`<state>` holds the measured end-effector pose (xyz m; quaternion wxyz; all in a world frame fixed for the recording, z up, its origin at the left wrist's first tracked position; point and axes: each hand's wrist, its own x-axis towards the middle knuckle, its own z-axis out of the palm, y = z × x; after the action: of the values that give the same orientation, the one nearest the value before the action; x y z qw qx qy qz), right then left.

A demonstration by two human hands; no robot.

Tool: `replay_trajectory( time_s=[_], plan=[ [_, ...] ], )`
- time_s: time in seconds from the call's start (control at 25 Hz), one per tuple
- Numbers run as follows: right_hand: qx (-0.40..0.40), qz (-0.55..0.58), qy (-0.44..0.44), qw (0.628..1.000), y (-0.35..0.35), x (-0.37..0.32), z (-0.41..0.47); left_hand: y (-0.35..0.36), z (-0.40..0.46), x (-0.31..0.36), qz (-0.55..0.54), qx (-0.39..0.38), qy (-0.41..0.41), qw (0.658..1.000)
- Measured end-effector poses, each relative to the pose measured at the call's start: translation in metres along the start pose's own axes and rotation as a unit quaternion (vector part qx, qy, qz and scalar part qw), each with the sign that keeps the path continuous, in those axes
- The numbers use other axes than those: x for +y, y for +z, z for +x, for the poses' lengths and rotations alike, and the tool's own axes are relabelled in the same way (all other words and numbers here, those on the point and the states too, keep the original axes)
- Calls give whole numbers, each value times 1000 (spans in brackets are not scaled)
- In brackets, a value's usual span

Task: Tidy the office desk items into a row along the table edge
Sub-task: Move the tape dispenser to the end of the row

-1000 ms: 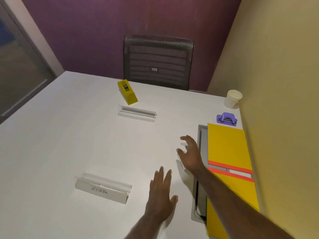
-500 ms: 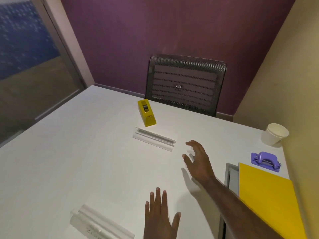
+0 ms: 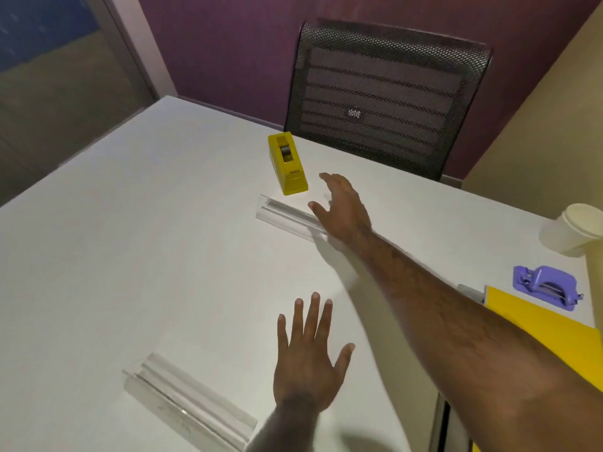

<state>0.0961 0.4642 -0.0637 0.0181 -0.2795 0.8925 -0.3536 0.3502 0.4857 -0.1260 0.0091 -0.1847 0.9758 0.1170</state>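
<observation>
The yellow tape dispenser lies just left of the spread, empty right hand — its long axis points away — nearer than the flat left hand.

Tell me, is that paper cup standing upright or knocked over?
Upright: the paper cup stands on its base on the table, rim facing up.

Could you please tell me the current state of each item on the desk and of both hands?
Yellow tape dispenser: standing on the desk, untouched.
Far clear sign holder: lying flat, right end hidden under the right hand.
Near clear sign holder: lying flat, untouched.
Paper cup: upright by the wall.
Purple hole punch: resting, lever down.
Yellow folder: closed, flat.
Right hand: open, over the far holder.
Left hand: open, fingers spread, holding nothing.
</observation>
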Motion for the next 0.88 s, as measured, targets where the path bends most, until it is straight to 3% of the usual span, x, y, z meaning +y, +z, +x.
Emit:
replay_trajectory(
  time_s=[0.24,0.68,0.88],
  plan=[
    [2,-54,-1,999,13,-10,47,-1,23,-7,-11,15,-22,1000],
    [-15,-89,138,986,53,-66,98,3,25,-7,10,24,-21,999],
    [-46,-124,112,985,59,-55,107,7,26,-8,17,30,-22,999]
  ],
)
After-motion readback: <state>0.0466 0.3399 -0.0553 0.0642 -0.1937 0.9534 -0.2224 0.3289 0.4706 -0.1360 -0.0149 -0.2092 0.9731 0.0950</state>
